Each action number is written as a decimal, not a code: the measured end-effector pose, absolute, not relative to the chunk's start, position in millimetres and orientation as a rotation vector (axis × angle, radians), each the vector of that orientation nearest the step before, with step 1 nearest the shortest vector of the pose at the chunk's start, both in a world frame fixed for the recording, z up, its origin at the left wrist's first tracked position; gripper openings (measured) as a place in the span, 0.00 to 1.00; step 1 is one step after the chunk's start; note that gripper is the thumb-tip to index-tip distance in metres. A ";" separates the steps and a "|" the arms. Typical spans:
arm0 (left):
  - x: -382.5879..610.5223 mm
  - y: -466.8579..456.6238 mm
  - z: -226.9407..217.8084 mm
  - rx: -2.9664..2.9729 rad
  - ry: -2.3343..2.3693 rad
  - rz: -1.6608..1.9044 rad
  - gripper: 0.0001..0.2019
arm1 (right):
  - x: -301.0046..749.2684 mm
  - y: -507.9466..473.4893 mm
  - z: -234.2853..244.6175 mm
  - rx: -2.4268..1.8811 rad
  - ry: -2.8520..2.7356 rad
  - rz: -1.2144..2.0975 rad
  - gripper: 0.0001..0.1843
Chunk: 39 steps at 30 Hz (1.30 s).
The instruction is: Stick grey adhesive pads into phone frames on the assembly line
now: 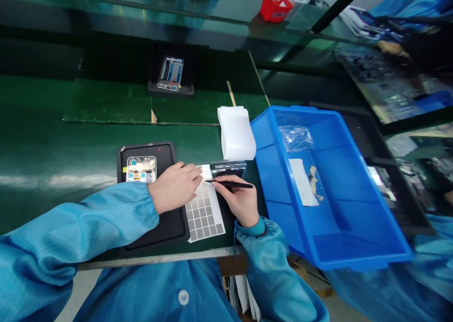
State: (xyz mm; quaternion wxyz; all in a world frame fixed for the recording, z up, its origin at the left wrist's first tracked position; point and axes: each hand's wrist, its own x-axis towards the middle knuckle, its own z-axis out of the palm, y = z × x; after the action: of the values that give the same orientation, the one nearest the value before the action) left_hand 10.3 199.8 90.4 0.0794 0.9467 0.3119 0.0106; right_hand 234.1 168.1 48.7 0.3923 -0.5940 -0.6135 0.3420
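Note:
My left hand (175, 186) rests on a white sheet of small grey square stickers (204, 212), fingers curled and pressing its top edge. My right hand (240, 198) grips black tweezers (230, 184), whose tip points left at the sheet near my left fingertips. Left of the sheet, a black tray (166, 223) holds an opened phone frame (141, 168) with its inner parts showing. Both arms wear blue sleeves.
A large blue plastic bin (350, 227) with a clear bag and paper scraps stands to the right. A stack of white sheets (236, 132) lies behind the hands. Another tray with a phone frame (171, 73) sits farther back. A red box (275, 8) stands at the far edge.

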 end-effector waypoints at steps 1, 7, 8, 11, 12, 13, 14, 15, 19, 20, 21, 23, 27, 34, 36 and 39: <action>10.2 199.7 90.2 2.836 0.938 0.039 0.19 | 234.2 168.4 48.3 -1.508 -1.554 0.865 0.09; 10.5 200.2 87.8 2.825 0.931 0.077 0.17 | 235.5 164.6 54.9 -1.469 -1.474 0.871 0.07; 10.0 201.0 87.4 2.808 0.929 0.085 0.17 | 236.0 163.0 58.4 -1.463 -1.459 0.862 0.07; 4.8 204.7 89.1 2.715 0.890 0.170 0.16 | 235.4 158.0 73.6 -1.419 -1.423 0.819 0.06; 1.5 206.0 91.5 2.660 0.880 0.242 0.15 | 233.7 156.6 79.7 -1.393 -1.415 0.810 0.07; -2.5 207.1 94.9 2.581 0.879 0.328 0.14 | 231.2 155.4 85.8 -1.365 -1.410 0.810 0.07; -7.1 207.9 99.2 2.480 0.888 0.415 0.14 | 227.6 154.3 91.5 -1.339 -1.410 0.817 0.07; -11.9 208.1 104.0 2.366 0.900 0.488 0.12 | 223.2 153.3 96.6 -1.318 -1.417 0.833 0.07; -29.5 203.2 120.8 2.015 0.893 0.549 0.07 | 201.5 149.7 108.1 -1.239 -1.444 0.899 0.08; -32.8 201.1 122.6 1.980 0.884 0.545 0.05 | 196.0 149.0 109.0 -1.222 -1.441 0.910 0.08; -35.9 199.1 123.4 1.958 0.882 0.548 0.02 | 190.9 148.6 109.5 -1.212 -1.437 0.922 0.09; -42.1 195.7 122.5 1.935 0.907 0.574 0.03 | 181.7 148.4 109.9 -1.219 -1.435 0.946 0.09; -56.4 192.2 117.5 1.880 0.968 0.623 0.02 | 167.6 149.8 109.5 -1.258 -1.440 1.000 0.09; -76.5 189.6 112.8 1.823 0.936 0.693 0.01 | 150.0 153.7 107.4 -1.233 -1.442 1.040 0.08; -79.0 188.9 111.5 1.821 0.939 0.709 0.02 | 146.2 154.8 107.1 -1.226 -1.443 1.049 0.08; -82.7 188.8 109.7 1.804 0.943 0.724 0.02 | 142.0 156.3 106.0 -1.239 -1.451 1.050 0.08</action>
State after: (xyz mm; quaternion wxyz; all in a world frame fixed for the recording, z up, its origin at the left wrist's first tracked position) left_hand -82.7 188.8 109.7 0.4708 0.7366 0.3851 0.2957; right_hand 142.0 156.3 106.0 0.4633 -0.5041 -0.5905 0.4273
